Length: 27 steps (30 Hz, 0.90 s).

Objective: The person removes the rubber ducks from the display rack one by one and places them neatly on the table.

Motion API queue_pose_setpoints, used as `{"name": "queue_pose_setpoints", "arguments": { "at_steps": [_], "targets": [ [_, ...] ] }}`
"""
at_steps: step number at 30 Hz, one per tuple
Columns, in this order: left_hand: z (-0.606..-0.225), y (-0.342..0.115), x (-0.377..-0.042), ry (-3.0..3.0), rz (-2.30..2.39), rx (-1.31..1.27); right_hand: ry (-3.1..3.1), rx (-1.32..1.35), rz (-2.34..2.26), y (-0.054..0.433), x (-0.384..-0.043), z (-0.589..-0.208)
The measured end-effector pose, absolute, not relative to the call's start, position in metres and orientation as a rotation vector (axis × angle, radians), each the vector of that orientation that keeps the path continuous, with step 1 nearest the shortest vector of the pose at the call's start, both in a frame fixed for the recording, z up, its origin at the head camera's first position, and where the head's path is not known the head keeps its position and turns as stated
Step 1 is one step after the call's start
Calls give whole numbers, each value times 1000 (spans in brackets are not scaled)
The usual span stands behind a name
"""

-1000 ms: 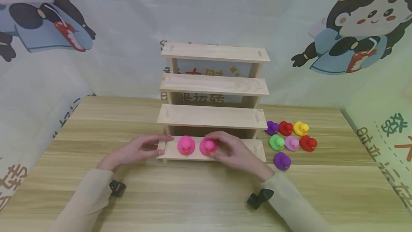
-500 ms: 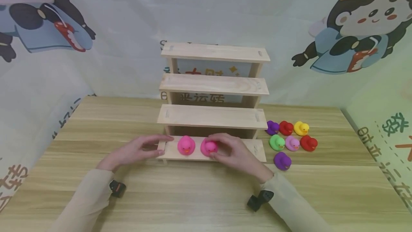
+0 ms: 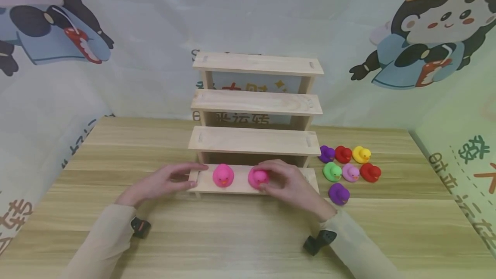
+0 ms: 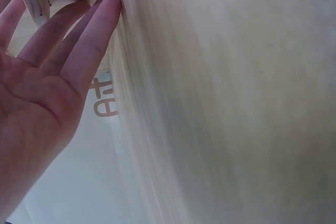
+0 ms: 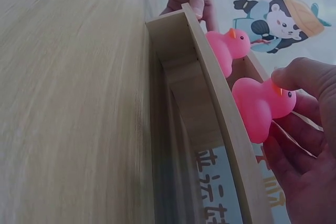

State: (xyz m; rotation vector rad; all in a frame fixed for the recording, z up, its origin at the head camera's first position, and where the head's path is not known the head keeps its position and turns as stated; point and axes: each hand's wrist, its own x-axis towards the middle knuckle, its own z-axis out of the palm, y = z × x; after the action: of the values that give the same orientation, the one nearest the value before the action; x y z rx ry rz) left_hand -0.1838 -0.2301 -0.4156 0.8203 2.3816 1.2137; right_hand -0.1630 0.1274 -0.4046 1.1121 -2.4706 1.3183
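A pink rubber duck sits on the lowest step of a wooden stepped rack, facing me. My right hand pinches it between thumb and fingers; in the right wrist view the thumb touches the duck's head near its beak. To its left, a second pink duck stands on the same step with a gap between them. My left hand is at the step's left end, thumb near the front corner. In the left wrist view its fingers reach out nearly straight against the wood.
Above and behind rise the rack's higher steps. Right of the rack, on the wood-grain table, several ducks stand in loose rows, among them a yellow duck, a green duck and a purple duck. A printed backdrop encloses the table.
My right hand has slid the pink duck it holds a little to the right along the step, widening the gap to the other pink duck. The left hand stays in place.
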Motion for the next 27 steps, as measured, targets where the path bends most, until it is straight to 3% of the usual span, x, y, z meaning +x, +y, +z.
{"name": "queue_pose_setpoints", "arguments": {
  "at_steps": [27],
  "targets": [
    [-416, -229, -183, 2394, 1213, 857, -2487, 984, 1346, 170, -152, -397]
  ]
}}
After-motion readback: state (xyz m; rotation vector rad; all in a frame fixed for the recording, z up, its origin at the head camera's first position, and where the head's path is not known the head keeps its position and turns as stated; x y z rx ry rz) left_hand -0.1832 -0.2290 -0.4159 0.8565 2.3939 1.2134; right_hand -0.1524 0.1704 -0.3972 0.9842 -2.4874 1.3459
